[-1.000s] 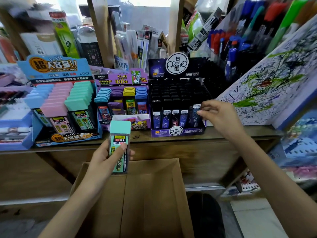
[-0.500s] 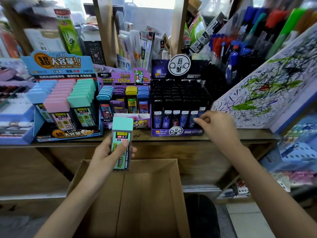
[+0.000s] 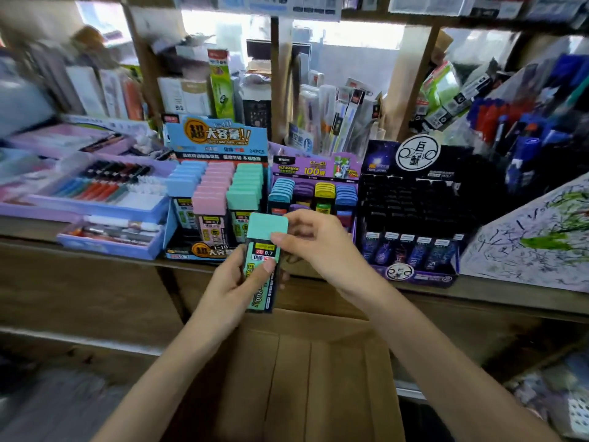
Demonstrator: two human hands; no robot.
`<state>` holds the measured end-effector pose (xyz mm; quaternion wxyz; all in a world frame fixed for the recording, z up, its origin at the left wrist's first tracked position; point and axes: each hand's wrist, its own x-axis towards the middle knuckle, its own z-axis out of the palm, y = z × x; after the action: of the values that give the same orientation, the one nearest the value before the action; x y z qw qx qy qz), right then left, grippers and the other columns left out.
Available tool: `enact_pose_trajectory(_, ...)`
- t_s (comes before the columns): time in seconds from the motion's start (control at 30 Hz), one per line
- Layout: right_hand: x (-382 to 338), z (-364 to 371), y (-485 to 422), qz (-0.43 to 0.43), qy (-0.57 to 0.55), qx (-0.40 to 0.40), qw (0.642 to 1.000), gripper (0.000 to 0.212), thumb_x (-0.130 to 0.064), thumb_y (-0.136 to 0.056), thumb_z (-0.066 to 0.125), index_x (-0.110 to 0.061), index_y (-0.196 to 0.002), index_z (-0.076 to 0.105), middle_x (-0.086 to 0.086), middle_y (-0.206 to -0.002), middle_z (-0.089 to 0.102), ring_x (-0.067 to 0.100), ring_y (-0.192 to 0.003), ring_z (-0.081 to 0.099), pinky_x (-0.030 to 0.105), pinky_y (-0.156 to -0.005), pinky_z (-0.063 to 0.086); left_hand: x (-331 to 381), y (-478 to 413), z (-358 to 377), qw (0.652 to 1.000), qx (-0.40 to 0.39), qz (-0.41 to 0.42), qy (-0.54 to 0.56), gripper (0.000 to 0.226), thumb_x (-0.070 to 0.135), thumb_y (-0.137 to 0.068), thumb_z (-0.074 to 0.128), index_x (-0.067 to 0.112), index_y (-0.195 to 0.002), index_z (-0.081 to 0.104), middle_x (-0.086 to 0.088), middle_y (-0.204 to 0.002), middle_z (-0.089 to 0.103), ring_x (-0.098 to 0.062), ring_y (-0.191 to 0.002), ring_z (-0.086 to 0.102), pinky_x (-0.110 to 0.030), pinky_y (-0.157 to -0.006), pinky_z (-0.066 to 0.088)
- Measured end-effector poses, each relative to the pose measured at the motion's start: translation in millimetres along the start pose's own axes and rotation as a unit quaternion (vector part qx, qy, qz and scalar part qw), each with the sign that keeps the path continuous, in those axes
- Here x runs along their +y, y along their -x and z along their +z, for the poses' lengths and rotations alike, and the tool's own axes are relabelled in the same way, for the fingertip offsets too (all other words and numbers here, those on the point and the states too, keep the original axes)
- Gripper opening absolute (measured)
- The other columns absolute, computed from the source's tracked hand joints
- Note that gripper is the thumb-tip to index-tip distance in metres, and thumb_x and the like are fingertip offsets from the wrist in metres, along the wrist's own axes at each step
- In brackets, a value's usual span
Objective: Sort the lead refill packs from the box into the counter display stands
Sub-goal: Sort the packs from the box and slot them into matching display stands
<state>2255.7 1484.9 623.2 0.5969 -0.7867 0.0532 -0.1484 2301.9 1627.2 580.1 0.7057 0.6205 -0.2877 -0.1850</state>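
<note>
Three display stands sit side by side on the counter (image 3: 95, 275): big-pack stand (image 3: 216, 189) leftmost, middle stand (image 3: 315, 186) next, dark stand (image 3: 414, 218) rightmost. Cardboard box (image 3: 318, 371) sits below, in front. Both hands hold a refill pack (image 3: 263, 250) just above it, before the stands.

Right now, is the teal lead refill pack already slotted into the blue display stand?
No: both the left hand and right hand hold the teal pack before the blue stand.

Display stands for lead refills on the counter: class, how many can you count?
3, side by side: the blue stand at left, the purple stand in the middle, the black stand at right. Others may sit hidden in the blurred clutter.
</note>
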Motion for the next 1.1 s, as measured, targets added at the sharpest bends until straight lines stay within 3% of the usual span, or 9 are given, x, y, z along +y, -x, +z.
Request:
enact_pose_trajectory(0.13, -12, 6, -25, -0.022, 0.011, 0.022, 0.999, 0.012, -0.009, -0.084, 0.067, -0.020, -0.086, 0.064, -0.004, -0.079, 0.068, 0.000, -0.067, 0.063, 0.021, -0.060, 0.054, 0, -6, -45, 0.988, 0.052, 0.048, -0.138, 0.031, 0.027, -0.081, 0.060, 0.017, -0.110, 0.056, 0.003, -0.106, 0.067, -0.008, -0.101, 0.062, -0.024, -0.084, 0.052)
enact_pose_trajectory(0.23, -19, 7, -45, -0.048, 0.038, 0.078, 0.995, 0.011, -0.008, -0.084, 0.067, -0.017, -0.090, 0.064, -0.006, -0.083, 0.068, 0.002, -0.074, 0.065, 0.026, -0.071, 0.056, -7, -14, -84, 0.940, 0.091, 0.086, -0.317, 0.034, 0.021, -0.087, 0.063, 0.017, -0.119, 0.053, 0.004, -0.117, 0.060, -0.007, -0.110, 0.057, -0.028, -0.089, 0.049)
enact_pose_trajectory(0.3, -20, 10, -56, -0.061, 0.082, 0.093, 0.990, 0.011, -0.010, -0.084, 0.067, -0.016, -0.093, 0.064, -0.007, -0.085, 0.067, 0.004, -0.079, 0.064, 0.028, -0.076, 0.055, -16, -18, -101, 0.898, 0.093, 0.113, -0.415, 0.038, 0.017, -0.088, 0.063, 0.014, -0.124, 0.052, 0.000, -0.124, 0.055, -0.013, -0.115, 0.053, -0.023, -0.094, 0.042)
enact_pose_trajectory(0.4, -13, 18, -64, -0.068, 0.160, 0.098, 0.980, 0.019, -0.015, -0.085, 0.068, -0.013, -0.103, 0.065, 0.000, -0.097, 0.068, 0.010, -0.087, 0.063, 0.029, -0.081, 0.053, -29, -24, -114, 0.864, 0.071, 0.085, -0.491, 0.052, 0.022, -0.089, 0.062, 0.011, -0.136, 0.043, -0.005, -0.137, 0.048, -0.020, -0.127, 0.043, -0.023, -0.099, 0.033)
enact_pose_trajectory(0.53, -2, 27, -64, -0.080, 0.219, 0.073, 0.970, 0.021, -0.016, -0.085, 0.067, -0.012, -0.106, 0.066, 0.000, -0.099, 0.067, 0.013, -0.091, 0.063, 0.033, -0.088, 0.052, -43, -25, -119, 0.839, 0.030, 0.065, -0.539, 0.062, 0.026, -0.089, 0.062, 0.008, -0.142, 0.035, -0.009, -0.144, 0.040, -0.023, -0.135, 0.033, -0.031, -0.109, 0.027)
enact_pose_trajectory(0.7, 4, 28, -64, -0.079, 0.236, 0.051, 0.967, 0.025, -0.017, -0.086, 0.067, -0.012, -0.111, 0.065, 0.002, -0.108, 0.068, 0.010, -0.095, 0.061, 0.026, -0.089, 0.051, -48, -25, -125, 0.842, 0.042, 0.088, -0.531, 0.059, 0.022, -0.087, 0.064, 0.009, -0.140, 0.040, -0.007, -0.141, 0.045, -0.022, -0.132, 0.038, -0.030, -0.106, 0.031)
enact_pose_trajectory(0.87, 11, 36, -65, -0.058, 0.261, 0.079, 0.960, 0.033, -0.016, -0.088, 0.063, -0.013, -0.120, 0.058, 0.007, -0.111, 0.066, 0.018, -0.095, 0.063, 0.038, -0.088, 0.053, -50, -25, -126, 0.847, 0.050, 0.091, -0.521, 0.059, 0.024, -0.088, 0.062, 0.015, -0.141, 0.038, -0.002, -0.142, 0.042, -0.016, -0.132, 0.036, -0.026, -0.104, 0.032)
enact_pose_trajectory(0.97, 21, 44, -59, -0.121, 0.363, 0.100, 0.918, 0.034, -0.018, -0.092, 0.058, -0.015, -0.125, 0.052, 0.010, -0.106, 0.065, 0.025, -0.090, 0.063, 0.043, -0.079, 0.054, -49, -24, -126, 0.845, 0.047, 0.098, -0.523, 0.058, 0.023, -0.089, 0.062, 0.015, -0.141, 0.038, -0.002, -0.142, 0.043, -0.016, -0.132, 0.037, -0.027, -0.103, 0.034)
enact_pose_trajectory(1.1, 26, 48, -55, -0.199, 0.470, 0.137, 0.849, 0.033, -0.014, -0.087, 0.065, -0.006, -0.119, 0.059, 0.014, -0.100, 0.058, 0.027, -0.080, 0.061, 0.036, -0.058, 0.052, -39, -30, -129, 0.843, 0.031, 0.084, -0.531, 0.051, 0.029, -0.092, 0.057, 0.015, -0.138, 0.042, -0.001, -0.137, 0.047, -0.016, -0.128, 0.041, -0.029, -0.100, 0.037)
